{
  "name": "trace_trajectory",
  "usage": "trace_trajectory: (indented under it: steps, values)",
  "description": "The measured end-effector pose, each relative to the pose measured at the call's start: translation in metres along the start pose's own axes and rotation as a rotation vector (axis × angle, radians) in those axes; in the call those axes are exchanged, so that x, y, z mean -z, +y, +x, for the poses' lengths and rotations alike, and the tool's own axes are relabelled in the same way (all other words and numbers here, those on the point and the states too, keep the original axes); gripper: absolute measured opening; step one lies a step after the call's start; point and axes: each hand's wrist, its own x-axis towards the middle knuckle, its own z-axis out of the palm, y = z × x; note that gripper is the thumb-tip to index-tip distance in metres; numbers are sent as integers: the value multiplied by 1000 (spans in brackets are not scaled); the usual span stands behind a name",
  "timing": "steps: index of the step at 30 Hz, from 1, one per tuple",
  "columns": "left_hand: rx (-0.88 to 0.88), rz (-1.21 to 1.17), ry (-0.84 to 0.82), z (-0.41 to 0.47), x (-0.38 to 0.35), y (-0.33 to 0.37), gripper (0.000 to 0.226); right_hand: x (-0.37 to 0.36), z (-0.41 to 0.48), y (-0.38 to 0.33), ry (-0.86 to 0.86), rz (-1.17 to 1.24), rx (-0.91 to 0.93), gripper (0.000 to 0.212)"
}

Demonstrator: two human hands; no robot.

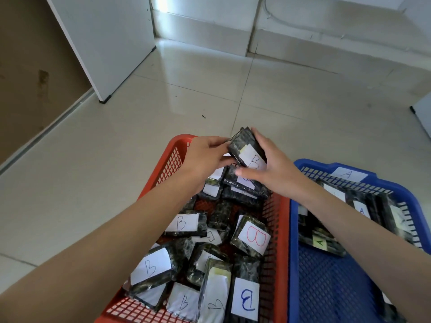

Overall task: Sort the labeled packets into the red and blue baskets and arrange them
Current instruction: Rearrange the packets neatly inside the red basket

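Note:
A red basket (171,157) on the floor holds several dark packets with white "B" labels, such as one with a red B (253,236). Over its far end both hands hold a dark "B" packet (247,151), tilted upward. My left hand (205,155) pinches its left edge. My right hand (272,169) curls round its right side, thumb across the bottom of the label. To the right stands a blue basket (326,276) with an "A" tag (348,174) on its far rim and several "A" packets (323,241) at the back.
Glossy beige floor tiles (210,89) stretch beyond the baskets. A white cabinet panel (105,43) stands at the back left, and a white wall base runs along the back. Another white panel edge (423,115) shows at the right.

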Motion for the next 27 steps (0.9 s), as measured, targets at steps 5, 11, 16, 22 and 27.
trace_trajectory:
  steps: [5, 11, 16, 22, 27]
  values:
    - [74, 5, -106, -1, -2, -6, 26, 3, -3, 10, 6, -183, 28, 90]
    - [165, 35, -196, -10, 15, -18, 26, 0, -9, 18, -114, -433, 102, 85]
    - [60, 167, -99, -13, 2, -29, 23, -8, -10, 21, -130, -641, 179, 83]
    - [15, 220, 0, -6, -5, -34, 8, -9, -17, 17, 7, -635, 174, 75]
    - [-233, 793, 53, -8, -3, -33, 26, -12, -13, 18, 19, -750, 187, 76]
